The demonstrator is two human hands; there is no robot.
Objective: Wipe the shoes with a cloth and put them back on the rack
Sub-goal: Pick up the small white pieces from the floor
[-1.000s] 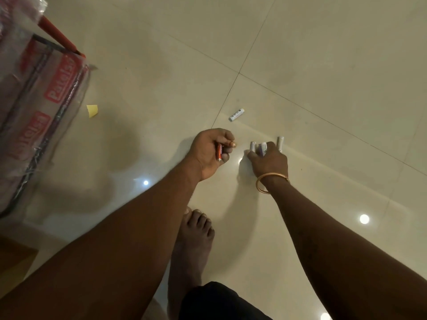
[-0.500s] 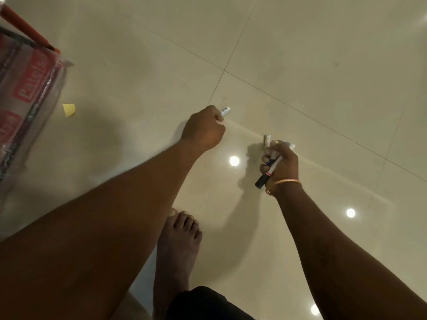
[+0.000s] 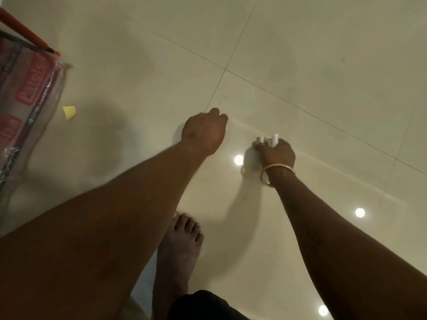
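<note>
Here, the left hand (image 3: 204,132) is held near the tiled floor (image 3: 323,54), back toward the camera, fingers curled under; whether they enclose anything cannot be told. The right hand (image 3: 277,153), with a bangle (image 3: 272,174) at the wrist, grips several small white cylinders (image 3: 274,140), whose ends project past the fingers. A bare foot (image 3: 181,241) stands between the forearms. A yellow scrap (image 3: 69,112) lies beside a plastic-wrapped package (image 3: 30,98) at left. The shoes and cloth cannot be located.
</note>
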